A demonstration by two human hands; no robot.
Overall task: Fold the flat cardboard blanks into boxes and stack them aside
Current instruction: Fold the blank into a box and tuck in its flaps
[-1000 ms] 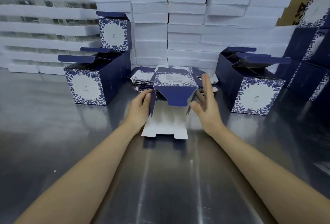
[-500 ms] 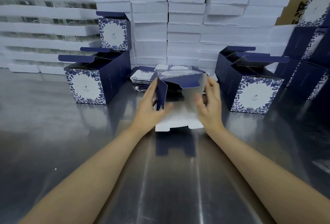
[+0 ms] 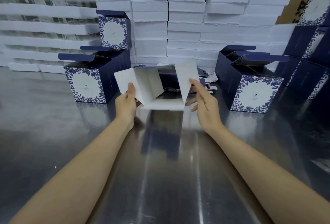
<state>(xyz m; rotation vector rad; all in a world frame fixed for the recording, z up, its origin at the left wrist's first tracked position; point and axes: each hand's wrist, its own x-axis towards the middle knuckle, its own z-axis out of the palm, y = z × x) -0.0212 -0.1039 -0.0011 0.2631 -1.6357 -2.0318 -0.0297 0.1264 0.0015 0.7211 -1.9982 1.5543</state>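
A half-opened cardboard blank point(image 3: 151, 84) is held above the steel table point(image 3: 53, 134), its white inside facing me with flaps spread. My left hand point(image 3: 127, 102) pinches its left flap with thumb on top. My right hand point(image 3: 203, 102) touches the right flap point(image 3: 186, 79) with thumb and forefinger, other fingers spread. Behind it lies a pile of flat blue blanks point(image 3: 205, 82). Folded blue floral boxes stand on the left point(image 3: 89, 82) and on the right point(image 3: 253, 89), lids open. A further folded box point(image 3: 114, 30) sits on top at the left.
White foam trays point(image 3: 187, 18) are stacked like a wall along the back. More dark blue boxes point(image 3: 310, 54) are piled at the far right. Brown cartons point(image 3: 289, 0) stand behind them.
The blank has been lifted off the table and opened out, white inside now facing me. Both hands moved from its sides to grip the spread flaps.
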